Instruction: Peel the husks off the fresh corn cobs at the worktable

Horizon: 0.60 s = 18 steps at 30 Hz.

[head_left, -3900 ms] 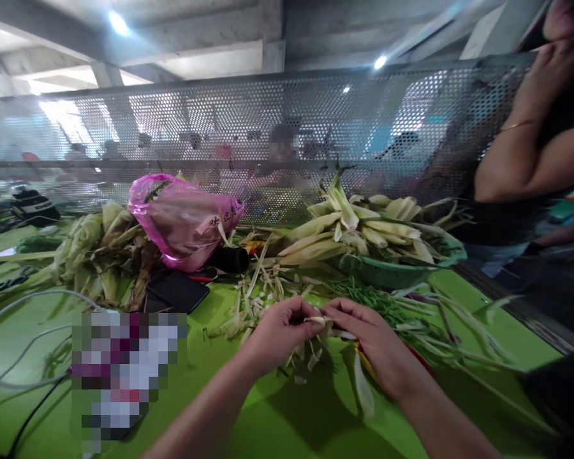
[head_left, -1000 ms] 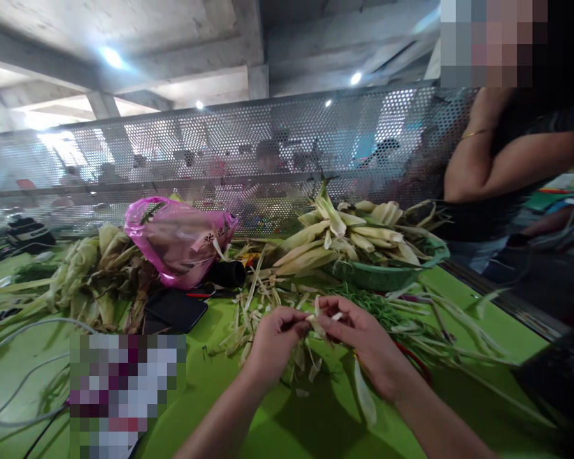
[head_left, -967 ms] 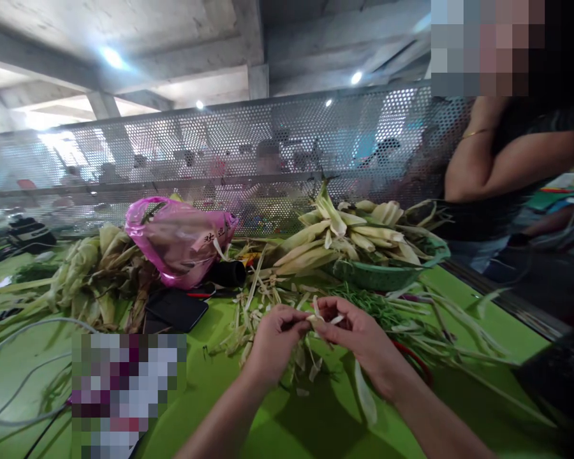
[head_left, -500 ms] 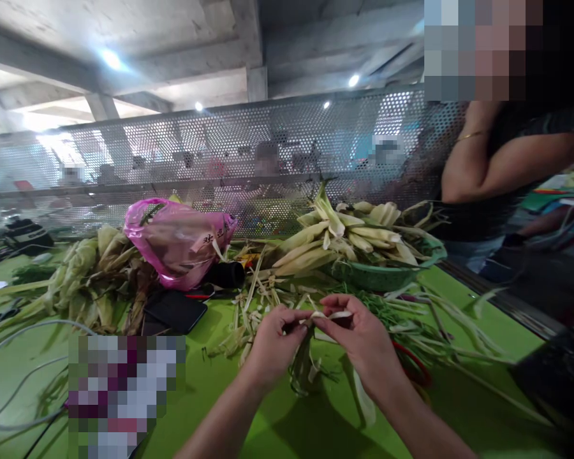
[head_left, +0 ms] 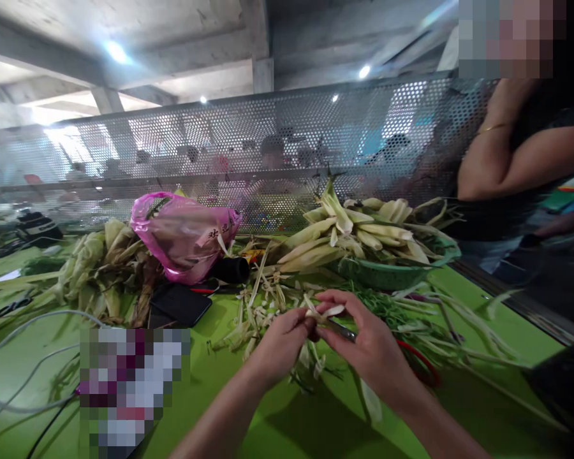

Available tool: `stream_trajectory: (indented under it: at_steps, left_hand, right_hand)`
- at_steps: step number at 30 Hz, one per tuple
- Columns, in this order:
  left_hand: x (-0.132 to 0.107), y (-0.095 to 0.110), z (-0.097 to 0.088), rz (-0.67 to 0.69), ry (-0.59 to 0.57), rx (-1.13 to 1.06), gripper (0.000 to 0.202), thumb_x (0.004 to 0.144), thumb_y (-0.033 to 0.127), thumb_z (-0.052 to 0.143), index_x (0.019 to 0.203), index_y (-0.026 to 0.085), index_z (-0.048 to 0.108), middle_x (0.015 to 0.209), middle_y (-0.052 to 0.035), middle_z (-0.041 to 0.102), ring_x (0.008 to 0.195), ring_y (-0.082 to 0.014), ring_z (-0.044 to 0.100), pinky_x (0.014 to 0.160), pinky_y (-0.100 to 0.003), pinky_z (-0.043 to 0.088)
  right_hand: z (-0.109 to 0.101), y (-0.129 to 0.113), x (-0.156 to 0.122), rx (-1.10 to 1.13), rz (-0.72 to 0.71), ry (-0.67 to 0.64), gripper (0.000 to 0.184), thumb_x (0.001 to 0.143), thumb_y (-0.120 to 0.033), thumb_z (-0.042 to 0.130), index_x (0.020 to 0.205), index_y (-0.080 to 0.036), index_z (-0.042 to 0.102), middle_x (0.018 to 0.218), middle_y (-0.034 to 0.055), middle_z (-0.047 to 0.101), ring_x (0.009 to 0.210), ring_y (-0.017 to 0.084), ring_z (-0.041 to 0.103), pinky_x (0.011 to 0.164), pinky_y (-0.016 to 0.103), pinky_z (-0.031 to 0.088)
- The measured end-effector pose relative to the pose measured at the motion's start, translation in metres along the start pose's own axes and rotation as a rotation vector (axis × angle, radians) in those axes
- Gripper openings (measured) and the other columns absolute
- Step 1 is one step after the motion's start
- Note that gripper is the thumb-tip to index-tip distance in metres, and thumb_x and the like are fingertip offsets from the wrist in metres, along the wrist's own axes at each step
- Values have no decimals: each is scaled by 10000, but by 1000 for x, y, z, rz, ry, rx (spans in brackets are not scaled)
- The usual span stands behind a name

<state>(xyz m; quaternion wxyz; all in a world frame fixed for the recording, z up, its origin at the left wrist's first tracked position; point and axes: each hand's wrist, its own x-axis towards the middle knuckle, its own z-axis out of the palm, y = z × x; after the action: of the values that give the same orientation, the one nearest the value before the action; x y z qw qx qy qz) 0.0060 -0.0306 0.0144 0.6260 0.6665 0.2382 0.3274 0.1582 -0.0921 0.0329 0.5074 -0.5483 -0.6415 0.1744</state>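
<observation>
Bright ceiling lamps (head_left: 117, 52) glare at upper left; the edges bend and blur, and soft shadows lie under the arms.

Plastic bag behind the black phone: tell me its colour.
The translucent plastic bag is pink with some dark printed characters, seen in the head view, the only one.

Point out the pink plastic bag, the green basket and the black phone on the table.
pink plastic bag (head_left: 184, 236), head view, on the middle of its bulging side.
green basket (head_left: 387, 273), head view, on its front wall below the pale stalks.
black phone (head_left: 182, 304), head view, on the middle of its dark face.
</observation>
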Motion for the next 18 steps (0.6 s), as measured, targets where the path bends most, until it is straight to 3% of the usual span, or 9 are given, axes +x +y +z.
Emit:
stream_trajectory:
  at_steps: [4, 9, 16, 18]
  left_hand:
    - [-1, -4, -4, 3, 50, 81, 309, 911, 404, 464, 742, 154, 530, 736, -7, 475, 731, -133, 417, 705, -257, 325]
    - [-5, 6, -1, -15, 14, -34, 313, 889, 468, 498, 859, 157, 516, 824, -13, 455, 787, -134, 417, 736, -252, 357]
    - [-6, 7, 3, 18, -39, -65, 319, 895, 472, 506, 876, 154, 529, 875, -21, 463, 838, -138, 436, 791, -265, 390]
    - [-6, 8, 3, 3, -10, -85, 319, 884, 474, 526, 872, 155, 529, 861, -14, 459, 817, -130, 438, 777, -257, 394]
  right_hand:
    - [-6, 1, 3, 88, 92, -17, 225, 870, -370, 608, 1037, -220, 603, 977, 53, 631, 888, 201, 597, 756, 284, 486]
    - [-8, 6, 5, 126, 153, -45, 204, 881, -392, 581, 821, -200, 618, 812, 18, 597, 782, 173, 544, 706, 265, 430]
    - [-4, 3, 3, 160, 170, 130, 194, 834, -361, 594, 747, -188, 582, 709, -4, 534, 677, 148, 469, 620, 252, 380]
    - [-3, 0, 2, 216, 205, 112, 213, 838, -394, 608, 794, -186, 599, 746, 8, 557, 701, 156, 493, 637, 255, 404]
